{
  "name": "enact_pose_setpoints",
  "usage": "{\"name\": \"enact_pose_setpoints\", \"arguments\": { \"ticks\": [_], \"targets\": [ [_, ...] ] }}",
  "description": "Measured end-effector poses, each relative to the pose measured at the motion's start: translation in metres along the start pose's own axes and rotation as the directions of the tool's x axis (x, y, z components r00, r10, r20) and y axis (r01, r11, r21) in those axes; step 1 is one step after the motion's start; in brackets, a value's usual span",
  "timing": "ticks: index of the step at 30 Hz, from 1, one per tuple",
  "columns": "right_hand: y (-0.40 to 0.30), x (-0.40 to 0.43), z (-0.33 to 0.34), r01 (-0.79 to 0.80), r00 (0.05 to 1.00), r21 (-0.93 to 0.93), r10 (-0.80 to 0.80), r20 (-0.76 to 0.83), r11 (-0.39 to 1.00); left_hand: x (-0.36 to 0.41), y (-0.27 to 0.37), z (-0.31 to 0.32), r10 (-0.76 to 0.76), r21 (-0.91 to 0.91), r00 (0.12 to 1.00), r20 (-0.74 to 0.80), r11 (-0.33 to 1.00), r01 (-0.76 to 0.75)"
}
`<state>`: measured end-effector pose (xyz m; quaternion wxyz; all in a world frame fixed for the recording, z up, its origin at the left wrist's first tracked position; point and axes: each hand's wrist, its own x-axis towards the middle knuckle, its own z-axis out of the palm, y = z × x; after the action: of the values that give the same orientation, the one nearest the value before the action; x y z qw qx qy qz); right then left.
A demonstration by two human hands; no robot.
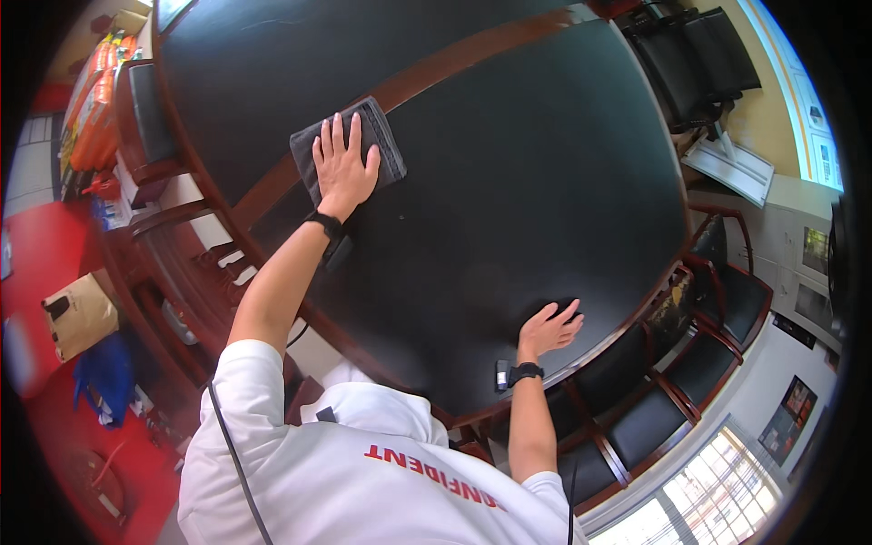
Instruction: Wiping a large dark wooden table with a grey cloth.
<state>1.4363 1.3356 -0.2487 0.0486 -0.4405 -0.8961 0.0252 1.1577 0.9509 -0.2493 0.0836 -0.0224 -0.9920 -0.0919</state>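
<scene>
A folded dark grey cloth [390,143] lies on the large table with a dark top [545,170], across part of its reddish-brown wood strip. My left hand [344,167] rests flat on this cloth, palm down, fingers spread and thumb out to the right. Lower right, close to the table's near right edge, my right hand [550,328] has its fingers apart and holds nothing; whether it touches the top I cannot tell. Each wrist wears a black band, and a small dark device shows beside each one.
Black-seated wooden chairs [647,436] line the right edge. On the left stand a wooden chair [153,116], orange packages [95,116] and a tan paper bag [80,317]. Black office chairs [688,65] and a white stand [729,167] are at upper right.
</scene>
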Motion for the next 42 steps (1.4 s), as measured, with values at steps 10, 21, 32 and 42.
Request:
{"name": "enact_pose_setpoints", "arguments": {
  "ticks": [10,21,32,42],
  "targets": [
    [0.002,-0.004,0.001,-0.043,0.997,0.01,0.042,0.057,0.999,0.141,0.155,0.062,0.094,-0.038,0.991,-0.098,0.994,-0.098],
    [0.004,-0.001,-0.004,-0.029,0.998,0.036,0.027,0.055,0.999,0.218,0.203,0.068,0.18,-0.112,0.978,-0.109,0.975,-0.192],
    [-0.002,0.0,-0.001,-0.037,0.998,0.053,0.034,0.055,0.998,0.213,0.189,0.081,0.271,-0.029,0.958,-0.097,0.961,-0.275],
    [0.002,-0.001,-0.003,-0.03,0.997,0.057,0.026,0.07,0.998,0.109,0.201,0.074,0.528,-0.033,0.832,-0.168,0.841,-0.54]
  ]
}}
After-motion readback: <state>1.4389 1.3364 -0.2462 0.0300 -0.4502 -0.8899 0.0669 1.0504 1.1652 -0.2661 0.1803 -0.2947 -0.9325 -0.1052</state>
